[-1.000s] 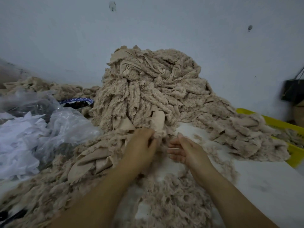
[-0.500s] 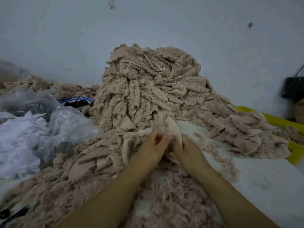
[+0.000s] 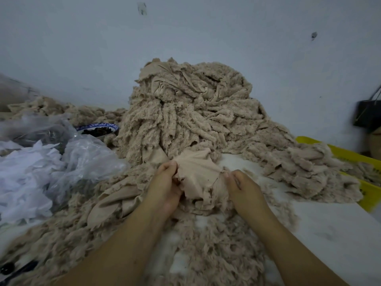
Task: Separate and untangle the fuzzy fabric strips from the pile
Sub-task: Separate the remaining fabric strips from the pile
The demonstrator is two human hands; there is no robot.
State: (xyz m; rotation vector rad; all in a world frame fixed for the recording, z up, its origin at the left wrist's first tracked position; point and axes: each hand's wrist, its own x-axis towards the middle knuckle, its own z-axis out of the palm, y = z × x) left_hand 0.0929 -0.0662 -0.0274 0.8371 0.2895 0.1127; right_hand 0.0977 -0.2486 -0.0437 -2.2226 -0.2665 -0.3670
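Head view: both hands on one strip, at the pile's near foot.
Left hand (image 3: pixel 165 183) pinches the strip (image 3: pixel 199 175) at its left edge and right hand (image 3: pixel 245 187) grips its right edge. The strip is spread between them, smooth side up, touching the pile (image 3: pixel 185 112) mid-surface (image 3: pixel 334 228). Bags (image 3: pixel 86 159) and bowl (image 3: pixel 97 129) sit toward the left edge, yellow crate (image 3: pixel 348 154) at the right edge.

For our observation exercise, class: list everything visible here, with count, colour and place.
fuzzy strip pile: one, beige, centre against wall
fabric piece: one, beige, between both hands
loose scraps: many, beige, foreground
plastic bags: several, clear, left
bowl: one, blue-and-white, left of pile
crate: one, yellow, right
bag: one, black, right edge
left hand: one, grips piece's left side
right hand: one, grips piece's right side
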